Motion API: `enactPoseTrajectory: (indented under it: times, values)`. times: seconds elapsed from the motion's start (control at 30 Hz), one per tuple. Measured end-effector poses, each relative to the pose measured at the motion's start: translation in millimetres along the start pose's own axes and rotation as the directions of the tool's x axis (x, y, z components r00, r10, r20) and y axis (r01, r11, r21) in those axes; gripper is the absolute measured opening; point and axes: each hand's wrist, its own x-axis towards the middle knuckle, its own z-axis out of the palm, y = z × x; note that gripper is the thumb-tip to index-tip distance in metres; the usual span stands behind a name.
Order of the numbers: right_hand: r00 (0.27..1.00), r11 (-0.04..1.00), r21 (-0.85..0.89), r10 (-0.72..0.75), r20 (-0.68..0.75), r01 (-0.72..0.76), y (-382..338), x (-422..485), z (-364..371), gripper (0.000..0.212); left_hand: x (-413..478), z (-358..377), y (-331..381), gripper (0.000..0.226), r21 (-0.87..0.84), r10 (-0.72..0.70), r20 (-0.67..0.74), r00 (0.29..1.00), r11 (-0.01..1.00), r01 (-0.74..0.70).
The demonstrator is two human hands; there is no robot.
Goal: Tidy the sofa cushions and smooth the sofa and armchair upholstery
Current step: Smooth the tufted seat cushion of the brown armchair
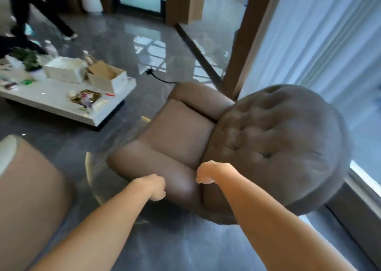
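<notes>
A beige armchair [179, 134] with a round tufted grey-brown backrest [276, 147] stands in the middle of the view on a round base. My left hand [155, 187] rests on the outer side of the near armrest [152, 165], fingers curled under and hidden. My right hand [206, 172] sits where that armrest meets the backrest, fingers also curled downward. Whether either hand grips the fabric is hidden. Part of a beige sofa arm [26, 188] shows at the lower left.
A low white coffee table [51, 99] at left carries boxes, a plant and small clutter. A person's dark-trousered legs [26, 12] are at the top left. A brown pillar [245, 43] and pale curtains [329, 43] stand right of the chair. A black cable [158, 77] lies on the glossy grey floor.
</notes>
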Motion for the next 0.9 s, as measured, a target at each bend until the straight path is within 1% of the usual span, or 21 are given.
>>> enactPoseTrajectory:
  times: [0.07,0.13,0.23,0.3,0.37,0.43,0.47,0.53,0.57,0.63,0.7,0.8,0.9]
  values:
    - [0.991,0.99,0.062,0.129,-0.015,-0.128,71,-8,5,0.045,16,-14,59,0.032,0.041,0.081,0.011,0.997,0.996,-0.081]
    - [0.975,0.969,0.119,0.219,-0.021,-0.216,132,-14,5,0.046,37,-31,107,0.032,0.066,0.163,-0.026,0.986,0.985,-0.161]
    - [0.951,0.929,0.25,0.299,-0.077,-0.272,202,-22,4,0.039,72,-52,165,0.031,0.047,0.236,-0.061,0.97,0.971,-0.233]
    - [0.938,0.917,0.282,0.326,-0.117,-0.283,237,-28,4,0.037,98,-63,201,0.035,-0.001,0.26,-0.085,0.962,0.965,-0.262]
    - [0.921,0.912,0.305,0.34,-0.19,-0.274,265,-35,0,0.036,125,-80,235,0.042,0.007,0.28,-0.122,0.952,0.96,-0.281]
    - [0.907,0.926,0.295,0.318,-0.275,-0.235,293,-41,-9,0.038,154,-100,275,0.044,0.015,0.28,-0.187,0.941,0.959,-0.283]
    - [0.897,0.94,0.263,0.297,-0.328,-0.216,307,-45,-15,0.039,168,-112,297,0.042,-0.014,0.257,-0.239,0.936,0.963,-0.268]
    - [0.873,0.961,0.183,0.265,-0.41,-0.206,339,-53,-28,0.039,190,-139,344,0.041,-0.154,0.153,-0.338,0.929,0.964,-0.215]
    - [0.87,0.965,0.146,0.261,-0.419,-0.219,357,-56,-34,0.037,199,-151,367,0.043,-0.25,0.099,-0.37,0.924,0.947,-0.201]
    - [0.879,0.967,0.063,0.25,-0.407,-0.246,398,-60,-47,0.031,215,-170,409,0.049,-0.404,0.035,-0.418,0.908,0.888,-0.22]
    - [0.875,0.966,0.024,0.243,-0.419,-0.257,439,-61,-66,0.028,228,-186,444,0.054,-0.482,-0.007,-0.447,0.895,0.844,-0.234]
    - [0.878,0.975,-0.03,0.185,-0.441,-0.22,490,-44,-87,0.038,241,-196,480,0.06,-0.49,-0.043,-0.471,0.881,0.843,-0.221]
    - [0.897,0.98,-0.161,0.037,-0.441,-0.119,532,-4,-103,0.046,251,-186,504,0.072,-0.478,-0.065,-0.501,0.863,0.852,-0.214]
